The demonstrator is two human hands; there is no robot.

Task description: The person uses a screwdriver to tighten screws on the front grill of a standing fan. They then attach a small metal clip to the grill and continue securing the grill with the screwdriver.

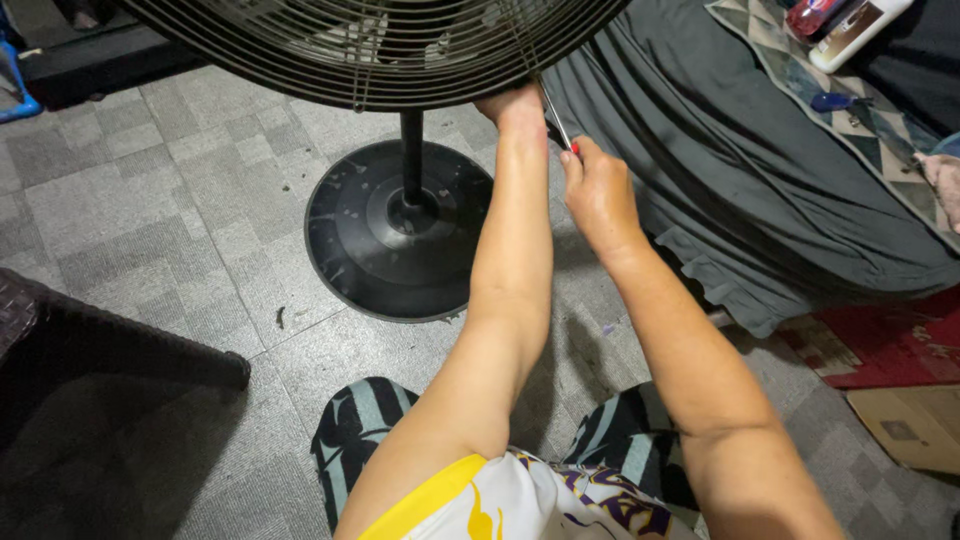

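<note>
Fan grille (380,50) rim sits just above the left hand (518,108), which grips its lower edge, while the right hand (598,195), fist closed around a screwdriver (553,115), should keep the tip seated squarely.

- My left hand (512,105) goes under the fan grille (380,50), hiding its fingers.
- The grille's upper part is cut off.
- My screwdriver (556,122) tip is too small to tell.
</note>
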